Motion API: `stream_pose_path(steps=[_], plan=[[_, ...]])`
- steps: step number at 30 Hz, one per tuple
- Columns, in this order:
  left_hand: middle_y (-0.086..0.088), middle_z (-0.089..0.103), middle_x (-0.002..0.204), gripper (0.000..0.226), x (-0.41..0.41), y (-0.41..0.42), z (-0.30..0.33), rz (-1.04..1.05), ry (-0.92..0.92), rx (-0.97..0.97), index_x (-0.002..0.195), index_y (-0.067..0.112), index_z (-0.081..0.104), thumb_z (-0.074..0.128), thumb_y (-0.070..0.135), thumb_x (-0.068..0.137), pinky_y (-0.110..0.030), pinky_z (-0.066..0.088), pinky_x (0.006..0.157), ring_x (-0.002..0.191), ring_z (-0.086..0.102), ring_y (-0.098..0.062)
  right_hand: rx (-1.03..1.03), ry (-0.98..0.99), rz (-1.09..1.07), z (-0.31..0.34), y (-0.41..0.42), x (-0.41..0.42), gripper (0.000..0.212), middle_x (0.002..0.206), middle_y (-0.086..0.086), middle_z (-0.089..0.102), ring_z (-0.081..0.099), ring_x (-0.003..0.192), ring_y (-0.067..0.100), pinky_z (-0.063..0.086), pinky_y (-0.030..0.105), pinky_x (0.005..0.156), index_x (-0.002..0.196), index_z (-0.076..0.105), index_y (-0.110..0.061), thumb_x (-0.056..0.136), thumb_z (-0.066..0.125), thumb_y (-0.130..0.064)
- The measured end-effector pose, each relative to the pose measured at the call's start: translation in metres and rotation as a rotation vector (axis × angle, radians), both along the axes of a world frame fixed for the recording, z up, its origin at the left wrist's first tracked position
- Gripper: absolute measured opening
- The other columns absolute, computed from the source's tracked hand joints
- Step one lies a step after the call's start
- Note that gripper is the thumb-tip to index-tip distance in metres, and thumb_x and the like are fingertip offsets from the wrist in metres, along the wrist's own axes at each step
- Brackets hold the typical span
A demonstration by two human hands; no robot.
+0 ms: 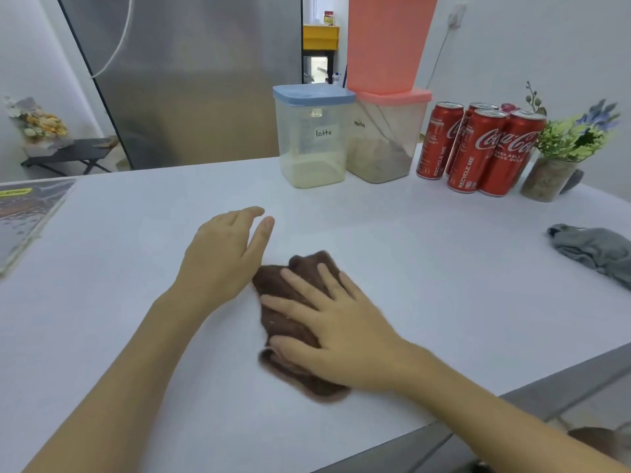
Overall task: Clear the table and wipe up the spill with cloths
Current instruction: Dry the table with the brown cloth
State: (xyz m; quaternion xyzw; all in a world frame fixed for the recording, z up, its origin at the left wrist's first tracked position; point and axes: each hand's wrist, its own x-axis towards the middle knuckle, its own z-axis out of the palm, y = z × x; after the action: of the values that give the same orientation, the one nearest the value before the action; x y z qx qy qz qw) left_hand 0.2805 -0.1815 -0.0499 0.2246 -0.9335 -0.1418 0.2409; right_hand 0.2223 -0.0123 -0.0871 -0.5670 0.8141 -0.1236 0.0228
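One view only, taken from a head-worn wide-angle cam, aimed fwd and down over the white tabletop. Both forearms are seen entering from the bottom edge, close to the lens. Far edge w/ containers and cans is framed at top; straight lines are bowed near the borders.

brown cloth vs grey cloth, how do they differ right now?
The brown cloth lies spread near the middle of the table, pressed flat under the right hand; the grey cloth sits bunched at the right edge, untouched. The brown one is dark and fuzzy, the grey one pale and creased. The left hand rests beside the brown cloth. Both cloths lie on the white tabletop.
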Motion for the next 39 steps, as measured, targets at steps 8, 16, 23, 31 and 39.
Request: stream_pose_path(steps=[8, 16, 23, 31, 39], plan=[[-0.001, 0.052, 0.136, 0.046, 0.007, -0.014, 0.0, 0.094, -0.013, 0.036, 0.134, 0.017, 0.047, 0.029, 0.04, 0.1, -0.033, 0.031, 0.104, 0.124, 0.046, -0.021, 0.136, -0.09, -0.212, 0.008, -0.084, -0.047, 0.071, 0.159, -0.005, -0.007, -0.014, 0.143, 0.039, -0.01, 0.053, 0.114, 0.146, 0.012, -0.047, 0.083, 0.025, -0.076], [-0.004, 0.053, 0.135, 0.046, 0.04, -0.04, 0.024, 0.178, 0.081, 0.132, 0.133, 0.017, 0.047, 0.027, 0.042, 0.1, -0.032, 0.035, 0.094, 0.118, 0.05, -0.023, -0.045, -0.03, 0.197, -0.006, -0.054, 0.044, 0.069, 0.158, -0.019, -0.002, -0.011, 0.146, 0.029, -0.008, 0.048, 0.116, 0.141, 0.015, -0.054, 0.076, 0.016, -0.074], [-0.003, 0.053, 0.134, 0.045, 0.087, -0.079, 0.031, 0.339, 0.144, 0.201, 0.132, 0.018, 0.049, 0.027, 0.041, 0.101, -0.029, 0.029, 0.087, 0.121, 0.045, -0.023, 0.066, -0.08, -0.181, 0.002, -0.147, 0.021, 0.062, 0.16, -0.004, -0.004, -0.015, 0.142, 0.043, -0.015, 0.057, 0.111, 0.148, 0.015, -0.038, 0.091, 0.025, -0.061], [-0.007, 0.054, 0.133, 0.044, 0.091, -0.111, 0.028, 0.272, 0.026, 0.108, 0.131, 0.015, 0.049, 0.028, 0.039, 0.1, -0.032, 0.034, 0.091, 0.119, 0.048, -0.026, -0.061, -0.027, 0.238, -0.004, -0.133, 0.088, 0.054, 0.158, -0.015, 0.005, -0.006, 0.143, 0.044, -0.01, 0.058, 0.112, 0.138, 0.025, -0.055, 0.085, 0.023, -0.065], [-0.004, 0.055, 0.128, 0.043, 0.123, -0.162, 0.024, 0.338, -0.076, 0.193, 0.129, 0.02, 0.05, 0.027, 0.041, 0.099, -0.032, 0.032, 0.083, 0.114, 0.049, -0.024, 0.074, -0.099, -0.154, 0.003, -0.215, 0.014, 0.06, 0.16, -0.004, -0.005, -0.014, 0.144, 0.035, -0.012, 0.052, 0.114, 0.147, 0.014, -0.043, 0.091, 0.025, -0.061]])
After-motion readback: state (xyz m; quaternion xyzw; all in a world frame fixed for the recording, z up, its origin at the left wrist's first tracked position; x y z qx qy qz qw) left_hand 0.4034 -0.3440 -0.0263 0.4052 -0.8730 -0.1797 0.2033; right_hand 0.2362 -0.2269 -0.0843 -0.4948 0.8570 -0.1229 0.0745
